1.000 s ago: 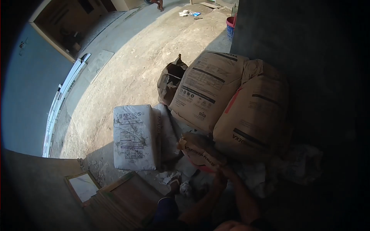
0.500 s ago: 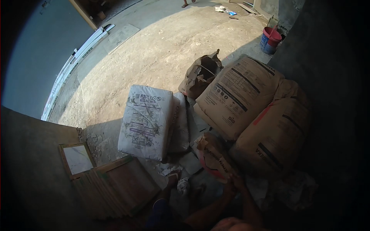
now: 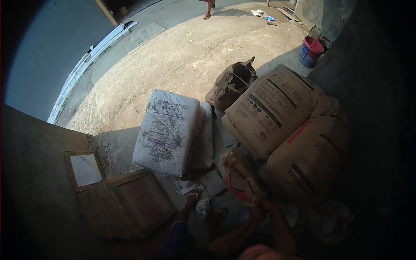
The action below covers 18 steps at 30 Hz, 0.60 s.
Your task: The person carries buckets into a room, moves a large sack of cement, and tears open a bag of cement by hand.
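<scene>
Both my hands are together at the near end of a small brown paper bag (image 3: 240, 177) with dark lettering and a red stripe. My left hand (image 3: 271, 206) and my right hand (image 3: 256, 211) are closed on its gathered end, in shadow. The bag's far end points up and left toward a white printed sack (image 3: 167, 132). Right of the bag lie two full brown sacks, one (image 3: 273, 108) behind the other (image 3: 307, 160). An open, crumpled brown bag (image 3: 232, 84) stands beyond them.
Framed panels (image 3: 130, 203) lean at the lower left by a wall. Long white profiles (image 3: 84, 69) lie along the left wall. A red and blue bucket (image 3: 311, 52) stands at the back right. Another person's legs (image 3: 209, 8) show at the top.
The view has swung right, so the sacks and bucket sit differently in the frame. Both hands have stayed on the small bag's end. The other person's legs have changed position.
</scene>
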### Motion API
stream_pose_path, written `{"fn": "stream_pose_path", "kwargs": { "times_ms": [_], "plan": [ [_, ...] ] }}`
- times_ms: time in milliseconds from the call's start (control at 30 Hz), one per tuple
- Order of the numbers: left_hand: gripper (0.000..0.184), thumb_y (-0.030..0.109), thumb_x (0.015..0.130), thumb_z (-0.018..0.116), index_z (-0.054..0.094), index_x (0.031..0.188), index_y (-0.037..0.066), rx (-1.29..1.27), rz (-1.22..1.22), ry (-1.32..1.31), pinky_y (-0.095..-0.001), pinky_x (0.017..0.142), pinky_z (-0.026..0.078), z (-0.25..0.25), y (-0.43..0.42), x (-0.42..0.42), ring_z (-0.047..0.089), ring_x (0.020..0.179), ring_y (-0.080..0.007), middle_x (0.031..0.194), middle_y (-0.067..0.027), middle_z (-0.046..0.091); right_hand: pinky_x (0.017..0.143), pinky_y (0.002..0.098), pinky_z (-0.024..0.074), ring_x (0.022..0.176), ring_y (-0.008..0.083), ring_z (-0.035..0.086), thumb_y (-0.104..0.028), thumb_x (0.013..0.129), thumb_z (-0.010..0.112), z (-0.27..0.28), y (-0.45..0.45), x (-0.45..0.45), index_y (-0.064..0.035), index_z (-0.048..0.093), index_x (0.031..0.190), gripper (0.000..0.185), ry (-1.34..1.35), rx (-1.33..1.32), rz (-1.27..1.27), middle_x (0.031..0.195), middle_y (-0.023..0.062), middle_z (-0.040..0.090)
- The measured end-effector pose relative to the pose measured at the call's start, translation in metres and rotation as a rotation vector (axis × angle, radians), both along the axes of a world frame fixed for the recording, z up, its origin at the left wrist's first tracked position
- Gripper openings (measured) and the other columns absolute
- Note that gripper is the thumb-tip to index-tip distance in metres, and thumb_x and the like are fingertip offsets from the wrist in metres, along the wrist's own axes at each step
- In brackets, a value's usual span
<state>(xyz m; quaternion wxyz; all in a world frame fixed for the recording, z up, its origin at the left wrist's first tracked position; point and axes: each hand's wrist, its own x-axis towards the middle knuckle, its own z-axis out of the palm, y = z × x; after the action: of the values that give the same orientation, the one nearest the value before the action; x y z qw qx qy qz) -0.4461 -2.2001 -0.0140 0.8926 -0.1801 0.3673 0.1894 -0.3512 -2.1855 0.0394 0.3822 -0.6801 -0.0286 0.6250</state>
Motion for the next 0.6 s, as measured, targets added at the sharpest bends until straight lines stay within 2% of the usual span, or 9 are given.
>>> {"fn": "stream_pose_path", "kwargs": {
  "times_ms": [33,67,133,167,233,333,400,533,600],
  "plan": [
    [0.048,0.050,0.097,0.033,0.048,0.123,0.014,0.133,-0.012,0.045,-0.0319,0.088,0.046,0.016,0.005,0.003,0.055,0.102,-0.0186,0.110,-0.0046,0.056,0.074,0.0298,0.0467,0.086,0.0125,0.057,-0.036,0.092,0.055,-0.004,0.000,0.002,-0.0083,0.057,0.123,0.041,0.002,0.002,0.001,0.103,0.0018,0.062],
    [0.048,0.050,0.097,0.033,0.048,0.123,0.014,0.133,-0.010,0.051,-0.0319,0.088,0.046,0.004,0.001,0.004,0.055,0.102,-0.0186,0.110,-0.0046,0.056,0.073,0.0309,0.0477,0.084,0.0134,0.058,-0.034,0.092,0.055,-0.008,-0.001,0.003,-0.0083,0.058,0.123,0.040,-0.052,0.021,0.045,0.100,0.0043,0.064],
    [0.049,0.048,0.098,0.032,0.046,0.126,0.010,0.060,0.518,-0.976,-0.0321,0.088,0.046,-0.017,0.001,0.011,0.055,0.103,-0.0196,0.113,-0.0070,0.055,0.073,0.0319,0.0487,0.083,0.0143,0.060,-0.033,0.092,0.055,-0.015,-0.001,0.005,-0.0083,0.058,0.122,0.039,-0.102,0.044,0.095,0.096,0.0068,0.066],
    [0.049,0.048,0.098,0.032,0.046,0.126,0.010,0.062,0.522,-0.972,-0.0321,0.088,0.046,-0.013,0.001,0.013,0.055,0.103,-0.0196,0.113,-0.0070,0.055,0.072,0.0323,0.0490,0.082,0.0148,0.060,-0.033,0.092,0.054,-0.017,-0.005,0.004,-0.0081,0.058,0.122,0.039,-0.204,0.011,0.165,0.095,0.0084,0.066],
    [0.051,0.048,0.098,0.034,0.048,0.124,0.006,0.004,0.205,0.127,-0.0361,0.079,0.050,0.010,0.009,0.022,0.059,0.090,-0.0211,0.104,-0.0084,0.059,0.072,0.0331,0.0494,0.082,0.0158,0.061,-0.032,0.092,0.054,-0.024,-0.011,0.004,-0.0077,0.058,0.122,0.039,-0.414,-0.049,0.301,0.093,0.0117,0.067],
    [0.056,0.049,0.098,0.032,0.045,0.129,0.004,0.113,0.010,0.354,-0.0389,0.091,0.045,0.013,0.005,0.020,0.056,0.102,-0.0251,0.115,-0.0135,0.056,0.072,0.0338,0.0498,0.081,0.0169,0.063,-0.031,0.091,0.054,-0.020,-0.005,-0.005,-0.0073,0.058,0.122,0.039,-0.610,-0.104,0.445,0.091,0.0150,0.068],
    [0.056,0.048,0.098,0.032,0.044,0.129,0.004,0.132,-0.029,0.374,-0.0387,0.091,0.045,0.015,0.005,0.020,0.056,0.102,-0.0250,0.116,-0.0136,0.056,0.074,0.0345,0.0496,0.083,0.0178,0.064,-0.031,0.090,0.054,-0.010,-0.006,-0.012,-0.0073,0.058,0.122,0.040,-0.618,-0.089,0.330,0.091,0.0202,0.067],
    [0.055,0.048,0.098,0.032,0.044,0.129,0.004,0.141,-0.060,0.383,-0.0383,0.091,0.045,0.020,0.011,0.023,0.056,0.103,-0.0248,0.116,-0.0138,0.055,0.074,0.0353,0.0492,0.086,0.0192,0.065,-0.032,0.089,0.055,-0.051,-0.024,-0.008,-0.0036,0.060,0.118,0.041,-0.716,-0.038,0.296,0.092,0.0202,0.068],
    [0.055,0.048,0.098,0.032,0.044,0.129,0.003,0.146,-0.080,0.388,-0.0381,0.091,0.044,0.024,0.014,0.024,0.056,0.103,-0.0246,0.117,-0.0139,0.055,0.076,0.0356,0.0488,0.088,0.0213,0.065,-0.033,0.089,0.055,-0.050,-0.023,-0.004,0.0004,0.061,0.114,0.042,-0.594,-0.030,0.307,0.093,0.0219,0.067]
  ]
}}
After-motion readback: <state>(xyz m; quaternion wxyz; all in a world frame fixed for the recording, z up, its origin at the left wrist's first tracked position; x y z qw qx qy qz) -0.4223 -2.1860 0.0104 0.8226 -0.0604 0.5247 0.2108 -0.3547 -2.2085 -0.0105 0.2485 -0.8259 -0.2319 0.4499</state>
